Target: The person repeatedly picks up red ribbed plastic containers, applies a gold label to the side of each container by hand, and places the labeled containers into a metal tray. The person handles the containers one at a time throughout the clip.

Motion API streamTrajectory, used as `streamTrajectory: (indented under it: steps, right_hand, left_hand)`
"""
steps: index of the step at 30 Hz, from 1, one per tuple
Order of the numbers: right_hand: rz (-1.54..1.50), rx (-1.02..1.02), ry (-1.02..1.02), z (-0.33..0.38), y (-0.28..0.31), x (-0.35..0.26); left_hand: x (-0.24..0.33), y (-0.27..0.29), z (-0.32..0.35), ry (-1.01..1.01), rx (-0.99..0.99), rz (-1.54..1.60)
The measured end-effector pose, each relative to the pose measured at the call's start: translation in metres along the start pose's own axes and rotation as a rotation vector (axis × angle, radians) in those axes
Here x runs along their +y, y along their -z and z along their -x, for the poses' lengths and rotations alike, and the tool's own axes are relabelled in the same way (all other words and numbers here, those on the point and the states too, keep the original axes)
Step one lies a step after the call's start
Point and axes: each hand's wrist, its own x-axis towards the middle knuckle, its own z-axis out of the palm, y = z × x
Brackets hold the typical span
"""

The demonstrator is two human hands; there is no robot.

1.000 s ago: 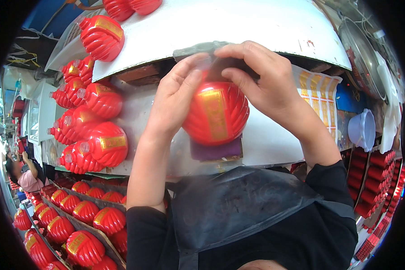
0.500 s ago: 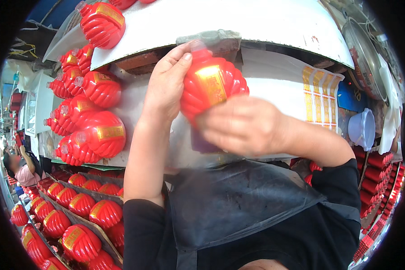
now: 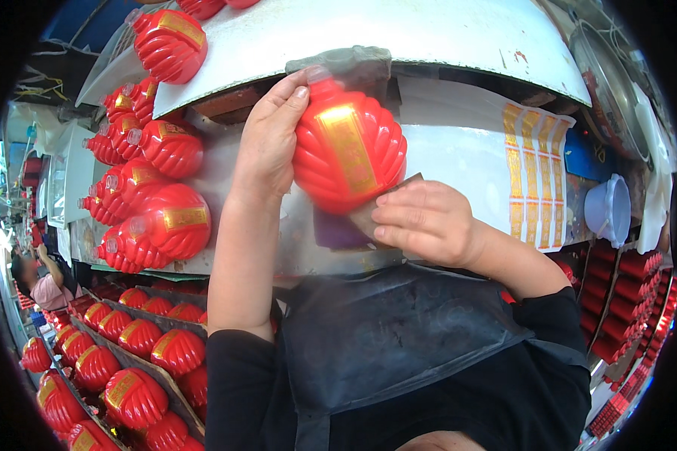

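Observation:
My left hand [image 3: 269, 139] is closed around the neck and left side of a red ribbed plastic bottle [image 3: 387, 135], round like a lantern, with a clear neck at the top. A long gold label [image 3: 346, 146] runs down its front. Close to the bottle's lower right is my right hand [image 3: 425, 222], its fingers stretched out side by side. Partly under those fingers lies a flat brownish piece [image 3: 365, 216]; whether they grip it, I cannot tell. A dark purple patch [image 3: 340, 231] shows on the table below the bottle.
Several like red bottles [image 3: 177, 222] crowd the table's left side. A sheet of gold labels [image 3: 534, 177] lies at the right, near a pale bucket [image 3: 608, 210]. Labelled bottles [image 3: 139, 338] fill racks at lower left. A raised white board [image 3: 399, 34] spans the far side.
My right hand has moved off the bottle's front toward the lower right, leaving the whole gold label in sight. The bottle, still in my left hand, has shifted slightly left.

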Motion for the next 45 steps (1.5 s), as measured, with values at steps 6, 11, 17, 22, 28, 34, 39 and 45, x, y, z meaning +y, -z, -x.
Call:
streamTrajectory:
  steps: [6, 11, 17, 22, 28, 34, 39, 45]
  right_hand:
    - [-0.048, 0.158, -0.471, -0.036, 0.008, 0.02]
    - [-0.074, 0.229, -0.496, -0.058, 0.01, 0.043]
    - [0.121, 0.067, -0.077, -0.046, 0.006, 0.031]
    - [0.019, -0.107, 0.016, -0.016, 0.0, -0.007]
    - [-0.222, 0.069, -0.666, -0.007, 0.02, 0.0]
    - [-0.264, 0.022, -1.074, -0.014, 0.004, 0.006]
    - [-0.296, -0.063, -1.09, -0.015, -0.002, 0.013]
    - [-0.292, -0.104, -1.072, -0.014, -0.003, 0.016]
  left_hand:
    - [0.007, -0.007, 0.006, 0.007, -0.001, -0.038]
    - [0.009, -0.007, 0.006, 0.011, -0.009, -0.016]
    - [0.003, -0.004, -0.001, -0.001, 0.014, -0.064]
    - [-0.003, -0.004, -0.002, -0.056, 0.062, -0.113]
    - [-0.02, -0.001, 0.011, -0.314, 0.192, -0.365]
    - [-0.037, -0.007, 0.045, -0.348, 0.187, -0.384]
    - [-0.034, -0.001, 0.041, -0.251, 0.069, -0.321]
    - [-0.064, -0.007, 0.061, -0.526, 0.268, -0.565]
